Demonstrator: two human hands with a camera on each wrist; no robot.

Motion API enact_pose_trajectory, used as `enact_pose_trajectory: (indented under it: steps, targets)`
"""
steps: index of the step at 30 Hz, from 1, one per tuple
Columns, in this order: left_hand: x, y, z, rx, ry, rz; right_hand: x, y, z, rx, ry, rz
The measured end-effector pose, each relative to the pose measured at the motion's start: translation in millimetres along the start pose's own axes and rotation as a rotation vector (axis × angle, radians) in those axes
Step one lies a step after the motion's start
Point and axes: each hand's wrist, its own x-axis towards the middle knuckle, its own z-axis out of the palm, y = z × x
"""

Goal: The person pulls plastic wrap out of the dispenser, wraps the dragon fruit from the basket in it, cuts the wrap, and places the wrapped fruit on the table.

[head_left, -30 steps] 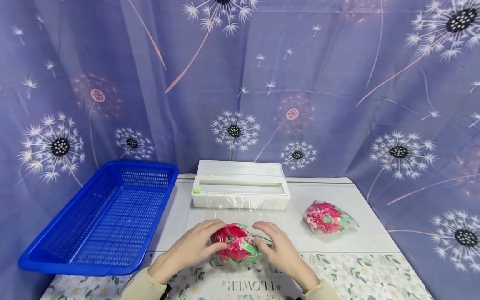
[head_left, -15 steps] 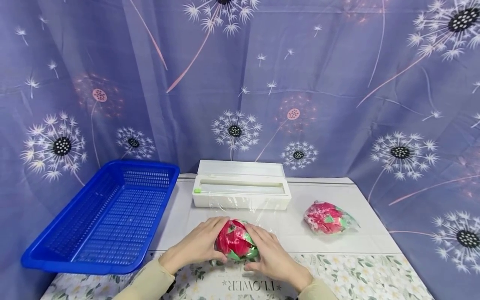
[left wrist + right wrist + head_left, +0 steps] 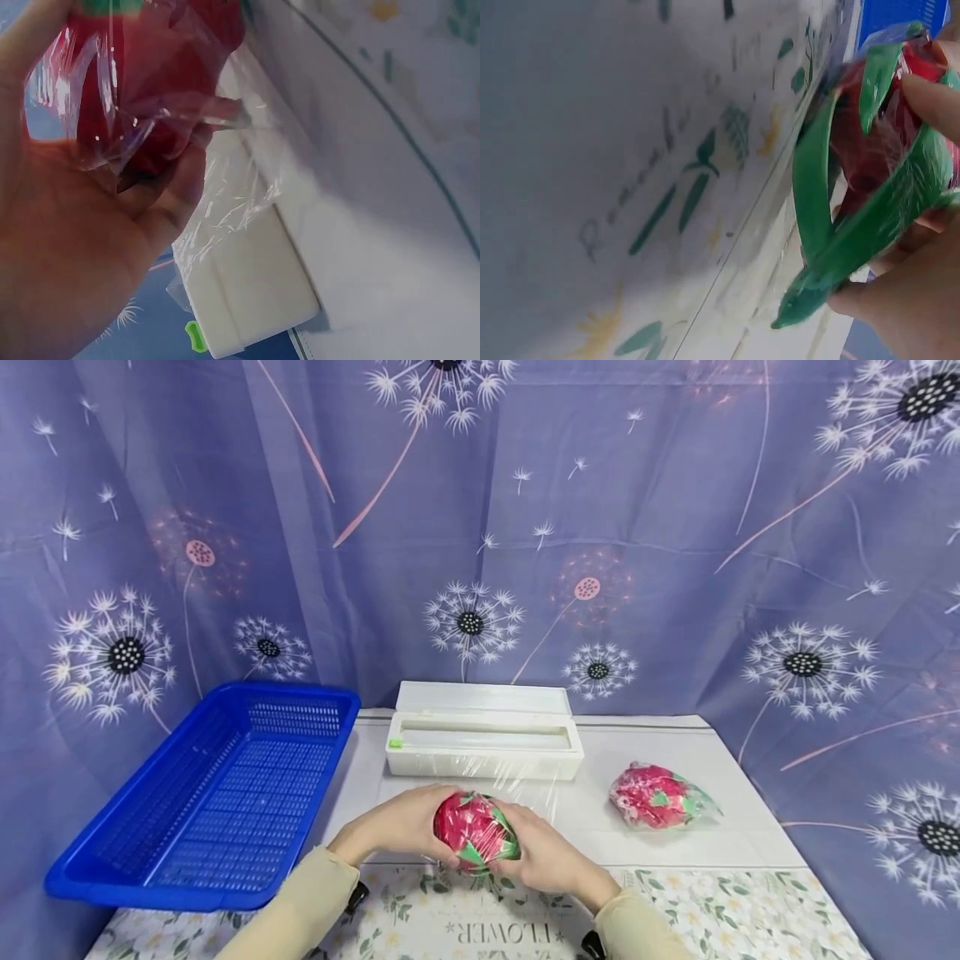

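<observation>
Between both hands is a red dragon fruit (image 3: 474, 828) with green scales, clear cling film stretched over its skin. My left hand (image 3: 405, 823) grips its left side, thumb toward me and fingers round the far side. On the other side my right hand (image 3: 542, 852) holds the end with the long green leaf tips (image 3: 817, 277). A sheet of cling film (image 3: 517, 789) runs from the fruit back to a white dispenser box (image 3: 483, 763), its lid raised and a film roll inside. In the left wrist view, film bunches over the fruit (image 3: 150, 82) by the palm.
A second dragon fruit (image 3: 656, 797), wrapped in film, lies on the right of the table. At the left stands a large blue plastic basket (image 3: 300, 827). A floral cloth (image 3: 720, 910) covers the table's near part; a purple dandelion-print curtain (image 3: 360, 610) hangs behind.
Both hands have closed in round the dragon fruit from a looser hold. The fruit has turned and moved slightly away from me, and the film to the box now looks tauter.
</observation>
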Motion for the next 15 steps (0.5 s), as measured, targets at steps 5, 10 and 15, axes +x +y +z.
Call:
enact_pose_trajectory:
  steps: [5,10,15]
  targets:
    - [5.7,-1.0,-3.4,-0.066,-0.040,0.004,5.6,7,-4,0.142,-0.017,-0.066]
    - [9.8,-2.7,-5.6,-0.206,-0.108,-0.021,9.9,15,-8,0.272,-0.084,-0.078]
    - [12.5,-5.6,-6.1,-0.319,-0.129,-0.064,13.1,22,-11,0.302,-0.119,-0.046]
